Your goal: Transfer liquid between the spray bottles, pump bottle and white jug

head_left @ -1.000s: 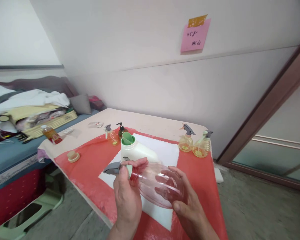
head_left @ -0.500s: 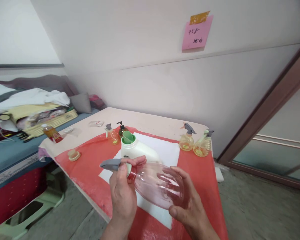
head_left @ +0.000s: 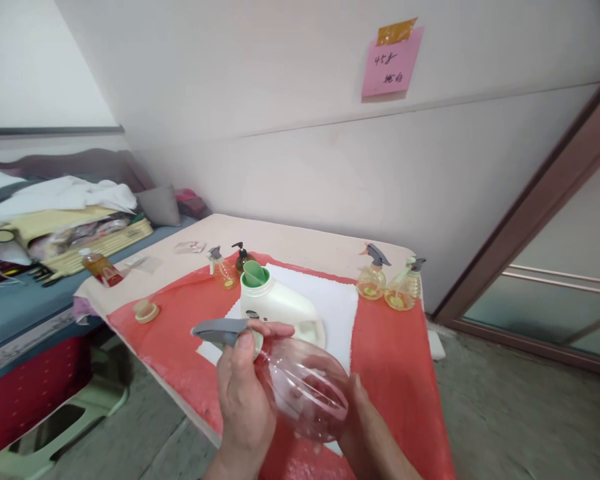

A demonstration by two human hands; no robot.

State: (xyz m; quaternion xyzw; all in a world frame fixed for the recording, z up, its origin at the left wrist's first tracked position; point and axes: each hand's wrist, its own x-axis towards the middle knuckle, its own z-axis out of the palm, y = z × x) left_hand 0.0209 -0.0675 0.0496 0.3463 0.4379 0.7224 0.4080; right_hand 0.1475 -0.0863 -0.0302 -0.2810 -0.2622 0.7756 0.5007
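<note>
I hold a clear empty spray bottle (head_left: 303, 390) on its side over a red mat (head_left: 395, 373). My left hand (head_left: 243, 393) is closed round its neck and the grey trigger spray head (head_left: 215, 331), which points left. My right hand (head_left: 360, 433) cups the bottle's body from below and behind, its fingers showing through the plastic. Just beyond the bottle a white jug (head_left: 275, 301) with a green funnel (head_left: 254, 273) in its mouth stands on a white cloth (head_left: 335, 303).
Two spray bottles with yellow liquid (head_left: 387, 283) stand at the table's far right. A small spray bottle (head_left: 223, 268) and a dark pump bottle (head_left: 241, 257) stand behind the jug. A cap (head_left: 145, 311) lies left. A cluttered bed (head_left: 55, 227) is left, a sliding door (head_left: 555, 267) right.
The bottle has swung nearer to me and tilted, its base lower. My right hand slid underneath it. The spray head moved left and slightly up with my left hand.
</note>
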